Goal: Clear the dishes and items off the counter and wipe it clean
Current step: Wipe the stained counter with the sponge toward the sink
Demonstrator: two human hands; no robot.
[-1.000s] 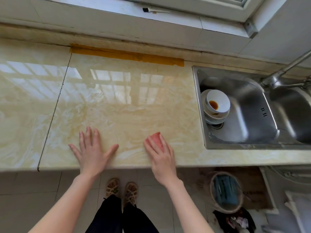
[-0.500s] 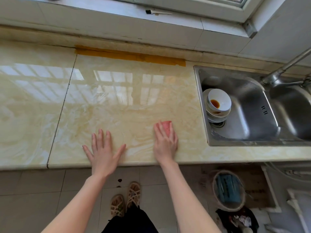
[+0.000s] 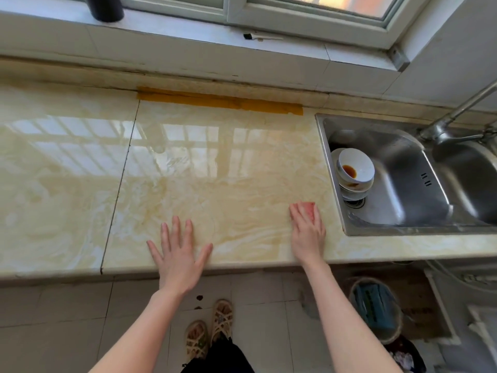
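Note:
The cream marble counter point(image 3: 215, 162) is glossy and bare of dishes. My right hand point(image 3: 308, 234) lies flat on a pink sponge point(image 3: 308, 208), pressing it onto the counter near the front edge, just left of the sink. Only the sponge's far end shows past my fingers. My left hand point(image 3: 178, 255) rests palm down on the counter's front edge with fingers spread and nothing in it. White bowls and plates point(image 3: 355, 172) are stacked in the left basin of the steel sink point(image 3: 398, 227); the top bowl holds a brown residue.
A faucet point(image 3: 454, 114) reaches over the sink from the right. A strip of yellow tape point(image 3: 219, 101) runs along the counter's back edge. A dark cylinder point(image 3: 105, 6) stands on the windowsill. A bin point(image 3: 376, 309) sits on the floor under the sink.
My right hand has slid the sponge to the right along the counter's front, toward the sink. My left hand stays flat on the front edge. The view has tilted up slightly.

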